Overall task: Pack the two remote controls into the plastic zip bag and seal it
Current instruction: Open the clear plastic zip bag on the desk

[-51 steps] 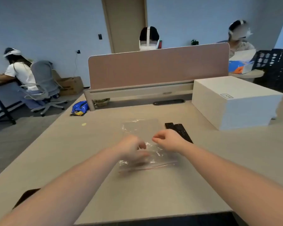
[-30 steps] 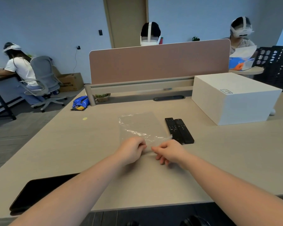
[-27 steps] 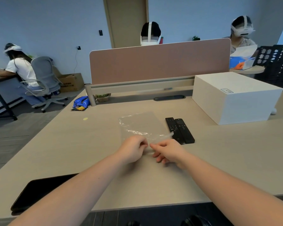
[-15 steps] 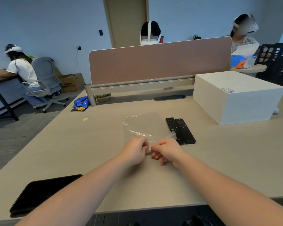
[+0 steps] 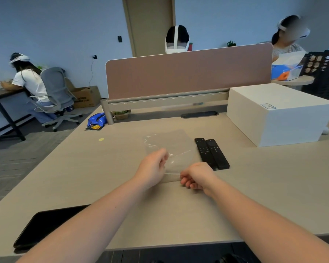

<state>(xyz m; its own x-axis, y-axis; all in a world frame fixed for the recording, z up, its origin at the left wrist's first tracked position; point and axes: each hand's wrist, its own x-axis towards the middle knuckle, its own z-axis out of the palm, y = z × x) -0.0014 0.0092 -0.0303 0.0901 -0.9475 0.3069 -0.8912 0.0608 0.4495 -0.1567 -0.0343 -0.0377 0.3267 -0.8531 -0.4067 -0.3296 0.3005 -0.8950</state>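
A clear plastic zip bag (image 5: 170,146) lies on the beige desk (image 5: 87,173), its near edge lifted off the surface. My left hand (image 5: 153,168) pinches that edge on the left and my right hand (image 5: 197,175) pinches it on the right, with the two hands a little apart. Two black remote controls (image 5: 211,153) lie side by side on the desk just right of the bag, touching each other. My right hand covers the near end of the left remote. The bag holds nothing.
A large white box (image 5: 277,112) stands at the right rear. A dark tablet (image 5: 46,225) lies at the near left edge. A pink divider screen (image 5: 188,73) closes the desk's far side. Blue snack packets (image 5: 96,120) lie at the far left. Other people sit beyond.
My hands have moved apart along the bag's near edge, the left one lifting higher. The bag's mouth is pulled wider between them. The remotes have not moved.
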